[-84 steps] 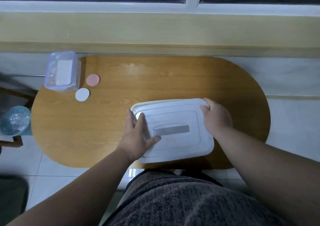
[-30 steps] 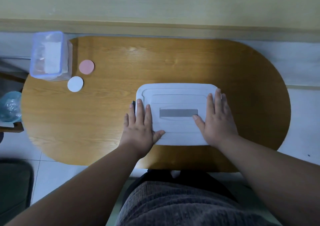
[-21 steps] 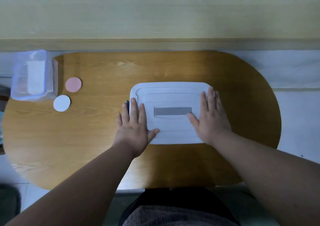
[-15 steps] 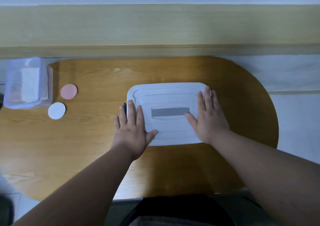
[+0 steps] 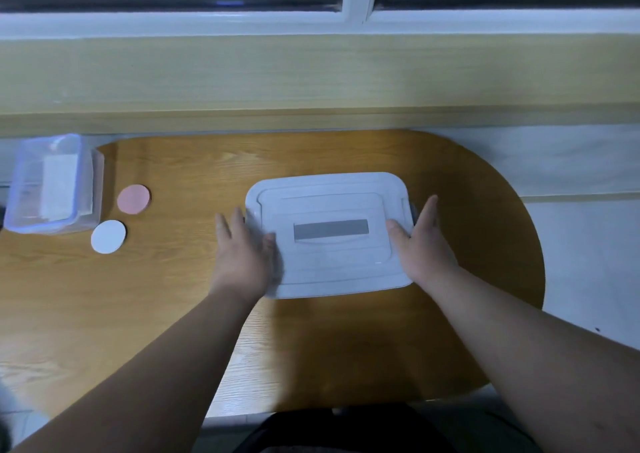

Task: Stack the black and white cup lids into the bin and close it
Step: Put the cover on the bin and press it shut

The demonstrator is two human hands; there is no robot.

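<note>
The bin [image 5: 329, 272] stands in the middle of the wooden table with its white lid [image 5: 330, 206] lying flat on top; a grey strip runs across the lid's centre. My left hand [image 5: 242, 255] lies at the bin's left end with fingers straight, thumb on the lid. My right hand [image 5: 420, 244] is at the bin's right end, fingers straight along the side by a dark latch [image 5: 412, 211], thumb on the lid. The bin's contents are hidden. No black or white cup lids show.
A clear plastic box [image 5: 52, 184] stands at the table's [image 5: 173, 279] far left. Beside it lie a pink disc [image 5: 134, 199] and a white disc [image 5: 108, 236]. A yellow ledge [image 5: 311, 81] and window run along the far side.
Both hands have slid outward from lying flat on the lid to the bin's two ends. The lid now sits level on the bin. The camera view has shifted.
</note>
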